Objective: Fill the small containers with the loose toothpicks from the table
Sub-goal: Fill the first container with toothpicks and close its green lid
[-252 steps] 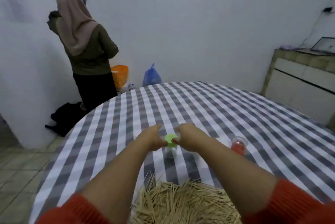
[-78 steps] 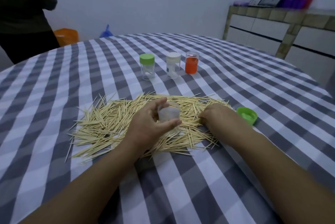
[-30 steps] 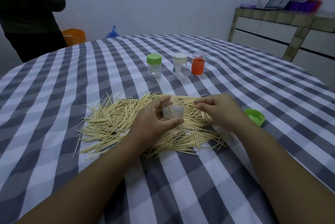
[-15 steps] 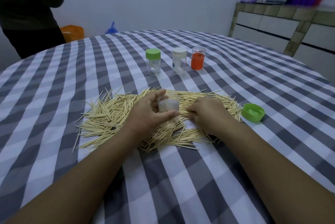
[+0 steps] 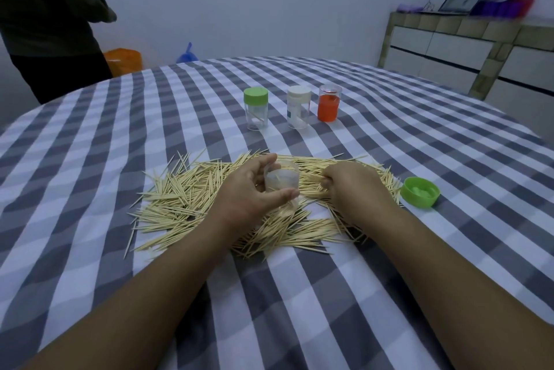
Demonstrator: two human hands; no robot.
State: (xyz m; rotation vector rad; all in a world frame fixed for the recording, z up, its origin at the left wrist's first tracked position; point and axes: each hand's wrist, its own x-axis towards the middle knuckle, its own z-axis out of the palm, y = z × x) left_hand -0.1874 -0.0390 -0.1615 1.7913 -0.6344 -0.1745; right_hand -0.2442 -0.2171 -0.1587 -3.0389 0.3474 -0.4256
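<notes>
Toothpicks (image 5: 186, 198) heaped — left hand (image 5: 248, 192) grips open container (image 5: 281, 180), right hand (image 5: 350, 183) pinches some, green lid (image 5: 419, 195) nearby.

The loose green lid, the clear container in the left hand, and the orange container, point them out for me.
loose green lid (image 5: 420, 195): head view, on its inner face.
clear container (image 5: 281, 179): head view, on its wall between the fingers.
orange container (image 5: 328, 108): head view, on its orange lower wall.

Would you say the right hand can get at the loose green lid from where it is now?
Probably yes. The green lid lies open side up on the table, just right of the right hand, with only cloth and the edge of the toothpicks between. The hand is pinching toothpicks, though, so it would have to drop them first.
</notes>
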